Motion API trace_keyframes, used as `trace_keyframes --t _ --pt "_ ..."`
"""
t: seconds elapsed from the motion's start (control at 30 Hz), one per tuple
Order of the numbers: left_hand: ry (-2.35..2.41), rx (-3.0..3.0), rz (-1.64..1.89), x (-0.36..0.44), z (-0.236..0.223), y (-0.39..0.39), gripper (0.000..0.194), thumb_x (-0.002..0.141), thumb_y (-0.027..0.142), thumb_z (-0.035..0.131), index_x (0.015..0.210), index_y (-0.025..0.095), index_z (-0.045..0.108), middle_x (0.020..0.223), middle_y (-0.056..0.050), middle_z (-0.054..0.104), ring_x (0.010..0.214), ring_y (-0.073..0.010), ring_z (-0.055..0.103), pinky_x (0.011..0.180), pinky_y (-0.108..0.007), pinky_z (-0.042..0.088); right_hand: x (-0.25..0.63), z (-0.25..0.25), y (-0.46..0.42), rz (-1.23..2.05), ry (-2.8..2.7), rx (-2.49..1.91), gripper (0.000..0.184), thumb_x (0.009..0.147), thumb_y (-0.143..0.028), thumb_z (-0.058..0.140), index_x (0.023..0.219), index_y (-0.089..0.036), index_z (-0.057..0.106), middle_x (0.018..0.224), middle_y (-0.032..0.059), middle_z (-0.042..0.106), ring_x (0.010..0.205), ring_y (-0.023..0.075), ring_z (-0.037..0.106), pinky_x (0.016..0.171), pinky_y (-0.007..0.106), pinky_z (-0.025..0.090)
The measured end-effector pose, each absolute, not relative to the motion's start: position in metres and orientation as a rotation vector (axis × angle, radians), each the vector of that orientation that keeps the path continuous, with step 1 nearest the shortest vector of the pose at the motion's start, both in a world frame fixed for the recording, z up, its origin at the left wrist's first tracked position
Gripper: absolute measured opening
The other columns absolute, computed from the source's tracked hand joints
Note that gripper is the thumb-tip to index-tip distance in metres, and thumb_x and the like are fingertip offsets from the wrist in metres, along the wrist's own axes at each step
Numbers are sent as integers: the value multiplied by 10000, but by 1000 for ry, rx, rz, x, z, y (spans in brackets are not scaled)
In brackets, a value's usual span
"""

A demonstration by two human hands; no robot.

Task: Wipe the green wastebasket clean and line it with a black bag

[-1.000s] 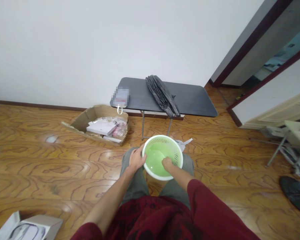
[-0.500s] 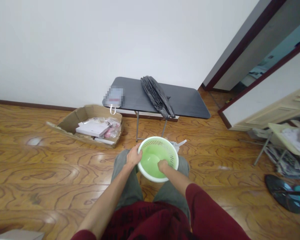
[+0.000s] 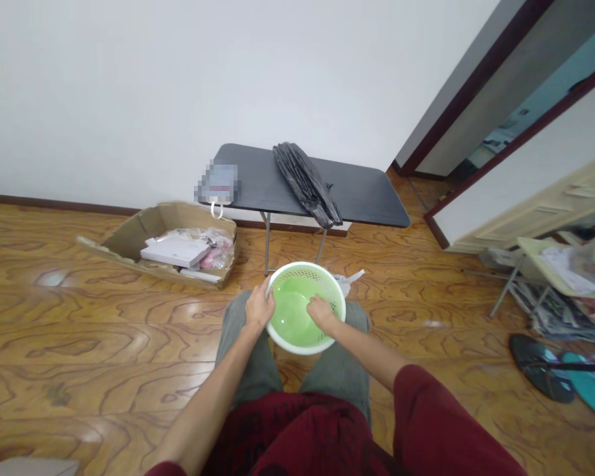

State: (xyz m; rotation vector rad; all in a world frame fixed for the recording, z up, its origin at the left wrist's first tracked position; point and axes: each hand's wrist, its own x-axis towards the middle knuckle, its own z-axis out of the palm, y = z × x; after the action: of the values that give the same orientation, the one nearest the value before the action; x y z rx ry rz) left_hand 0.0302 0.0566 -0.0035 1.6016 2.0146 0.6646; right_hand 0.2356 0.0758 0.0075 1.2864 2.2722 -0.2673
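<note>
A light green plastic colander (image 3: pixel 297 281) with a white rim and perforated walls rests on my knees, which are in grey trousers. My left hand (image 3: pixel 258 308) grips its left rim, fingers curled over the edge. My right hand (image 3: pixel 320 313) is inside the bowl at the lower right, fingers bent and pressed against the inner wall; whether it holds anything is hidden. Both sleeves are dark red.
A dark folding table (image 3: pixel 367 195) stands ahead by the white wall with a black folded bag (image 3: pixel 306 182) on it. An open cardboard box (image 3: pixel 163 241) of packets lies left on the wooden floor. Slippers (image 3: pixel 540 373) and a small cluttered table (image 3: pixel 565 268) sit at the right.
The view has swung slightly right and up. My right hand has shifted a little up the bowl's inner wall. My left hand keeps its grip on the rim.
</note>
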Motion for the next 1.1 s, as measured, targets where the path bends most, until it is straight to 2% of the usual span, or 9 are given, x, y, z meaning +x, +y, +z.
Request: trace_keyframes --t 0.07,0.17,0.33,0.6,0.83,1.1 --pt "2008 1614 658 27 -2 53 528 1012 297 438 1528 219 524 1187 -127 711 1112 -266 688 1018 -385 525 246 20 78 -166 2382 1290 351 998 -63 430 1174 -79 734 1221 203 686 1255 266 580 966 341 535" --pt "1985 1635 665 24 -2 50 514 1015 289 441 1513 215 545 1188 -127 719 1110 -264 696 1014 -380 529 276 38 78 -45 2518 1322 316 1039 -150 430 1200 -129 701 1239 157 661 1216 251 555 1005 339 483" --pt "1993 1571 706 27 -4 50 487 1011 289 465 1479 219 581 1236 -118 736 1140 -263 699 1035 -380 522 324 46 63 23 2540 1268 257 1039 -182 478 1096 -145 725 1172 125 675 1166 255 550 1001 356 442" --pt "1991 1548 850 35 -4 45 433 1010 329 470 1375 187 654 1279 -116 738 1169 -260 695 1055 -375 514 315 51 23 -79 2400 1235 274 1004 -139 514 1064 -128 781 1119 156 706 1159 270 599 938 345 482" --pt "1972 1656 819 27 -4 41 457 1018 336 430 1400 182 628 1228 -133 742 1142 -270 703 1023 -388 531 324 56 21 -58 2444 1311 264 995 -127 527 1051 -127 784 1150 155 684 1159 268 599 945 351 506" --pt "1921 1599 818 22 -2 34 496 1013 344 445 1482 199 516 1428 -121 654 1269 -286 653 1087 -430 508 317 53 12 -94 2413 1402 258 979 -124 549 1034 -113 801 1122 168 697 1183 278 592 963 359 516"
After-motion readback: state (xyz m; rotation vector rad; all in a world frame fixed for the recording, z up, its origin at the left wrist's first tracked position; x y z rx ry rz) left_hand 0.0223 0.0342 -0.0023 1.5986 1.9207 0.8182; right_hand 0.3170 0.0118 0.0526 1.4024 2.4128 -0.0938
